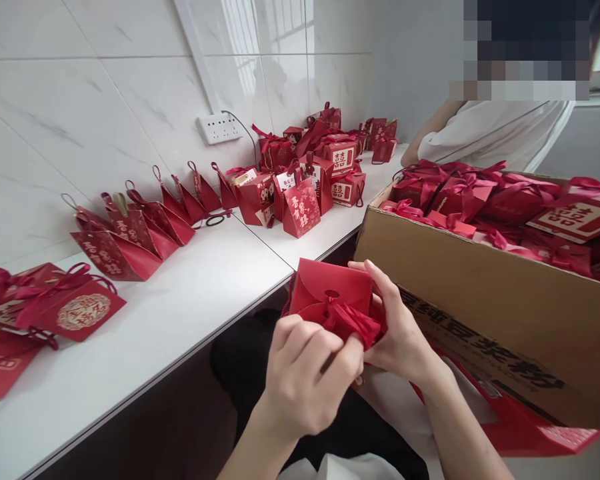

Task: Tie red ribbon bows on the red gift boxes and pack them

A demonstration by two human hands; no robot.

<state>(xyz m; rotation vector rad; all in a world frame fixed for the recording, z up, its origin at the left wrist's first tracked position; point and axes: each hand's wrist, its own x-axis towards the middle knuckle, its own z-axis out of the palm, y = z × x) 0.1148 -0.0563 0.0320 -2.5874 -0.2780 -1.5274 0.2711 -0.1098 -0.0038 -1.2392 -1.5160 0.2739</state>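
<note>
Carton (455,267) of red boxes (465,200) beside right hand (403,327), grip curled around gift box (343,277), left hand (307,373) pinched on ribbon (353,321).

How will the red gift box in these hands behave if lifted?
The red gift box looks like folded card, so probably light but easily dented. Its flat faces make rolling unlikely. The bunched, creased ribbon would probably flop.

Left of the carton (445,260), my left grip (307,377) hides the ends of the ribbon (347,319) and my red box's (325,283) lower front; some fingers of my right grip (403,327) vanish behind the box. The carton's right end is cropped. Mosaic blurs the person (500,130) behind the carton.
</note>
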